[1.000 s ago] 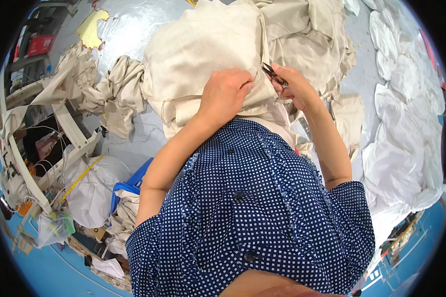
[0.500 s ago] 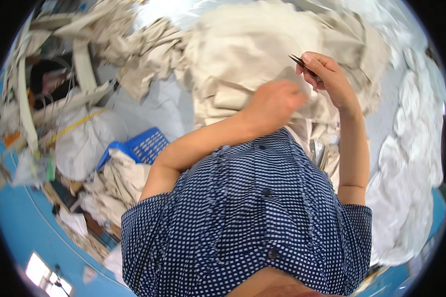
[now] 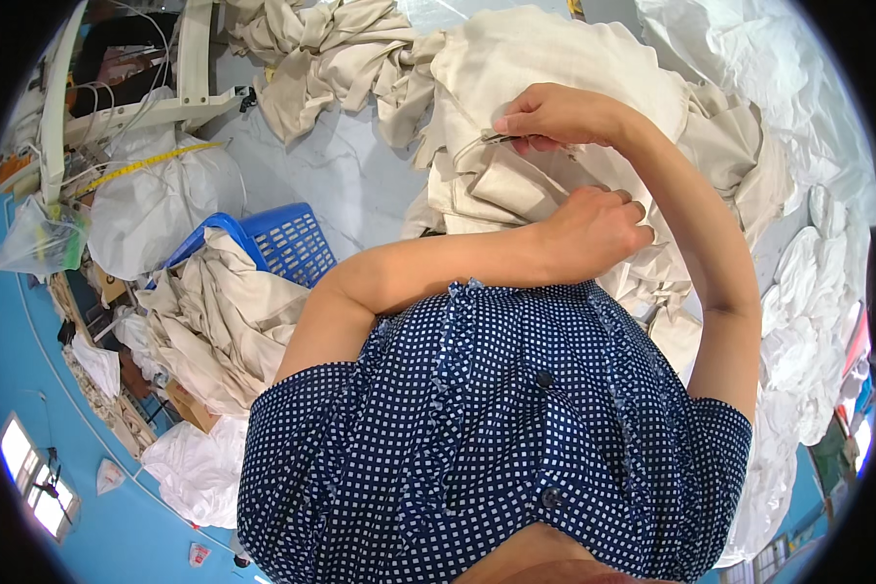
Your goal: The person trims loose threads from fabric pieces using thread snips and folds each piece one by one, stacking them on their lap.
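Observation:
A pile of beige cloth (image 3: 545, 58) lies in front of me, with folded layers and creases toward its near side. My right hand (image 3: 560, 115) is closed around small dark thread snips (image 3: 499, 139), whose pointed tips face left over a folded edge of the cloth. Nearer my body, my left hand (image 3: 599, 234) has its fingers curled on the cloth's near part; the fingertips are partly hidden. Below it, more cloth hangs down against my checked shirt.
Crumpled beige cloth (image 3: 360, 68) lies at the far left of the pale tabletop (image 3: 311, 175). A blue plastic basket (image 3: 297, 243) with beige cloth beside it stands left. White sheeting (image 3: 798, 321) heaps up on the right. A machine frame (image 3: 127, 122) and yellow tape measure (image 3: 151, 167) are farther left.
My right hand has moved left and lowered the snips onto the cloth. My left hand has shifted right and slightly nearer my body. The whole view has also shifted.

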A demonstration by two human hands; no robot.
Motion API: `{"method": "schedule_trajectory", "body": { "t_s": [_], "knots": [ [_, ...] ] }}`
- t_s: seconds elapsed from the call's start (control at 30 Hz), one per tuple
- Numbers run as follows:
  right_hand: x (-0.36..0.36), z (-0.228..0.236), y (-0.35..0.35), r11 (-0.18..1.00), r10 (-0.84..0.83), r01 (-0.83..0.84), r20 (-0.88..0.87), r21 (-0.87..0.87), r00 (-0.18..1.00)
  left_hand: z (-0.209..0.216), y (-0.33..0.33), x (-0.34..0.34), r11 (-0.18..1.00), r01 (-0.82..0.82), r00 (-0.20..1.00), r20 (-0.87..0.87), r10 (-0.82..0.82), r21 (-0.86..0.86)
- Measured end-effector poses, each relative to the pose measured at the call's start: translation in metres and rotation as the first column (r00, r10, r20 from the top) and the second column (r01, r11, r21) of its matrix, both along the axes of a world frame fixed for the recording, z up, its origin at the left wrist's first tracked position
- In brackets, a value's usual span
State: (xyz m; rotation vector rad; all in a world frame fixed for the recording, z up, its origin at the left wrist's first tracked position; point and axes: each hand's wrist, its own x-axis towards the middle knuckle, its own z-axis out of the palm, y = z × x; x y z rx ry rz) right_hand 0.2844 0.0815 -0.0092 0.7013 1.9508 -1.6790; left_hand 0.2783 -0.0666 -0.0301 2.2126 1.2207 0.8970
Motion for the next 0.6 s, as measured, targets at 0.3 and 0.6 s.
{"method": "schedule_trajectory", "body": {
  "t_s": [0.3, 0.6],
  "knots": [
    [0.070, 0.015, 0.002, 0.915, -0.389, 0.402, -0.235, 0.008, 0.890, 0.034, -0.008, -0.037, 0.944, 0.127, 0.951, 0.309, -0.029, -0.303],
    [0.153, 0.018, -0.132, 0.715, -0.252, 0.300, -0.167, 0.631, 0.953, -0.116, 0.025, -0.209, 0.236, -0.437, 0.620, -0.101, 0.778, -0.868]
  ]
}}
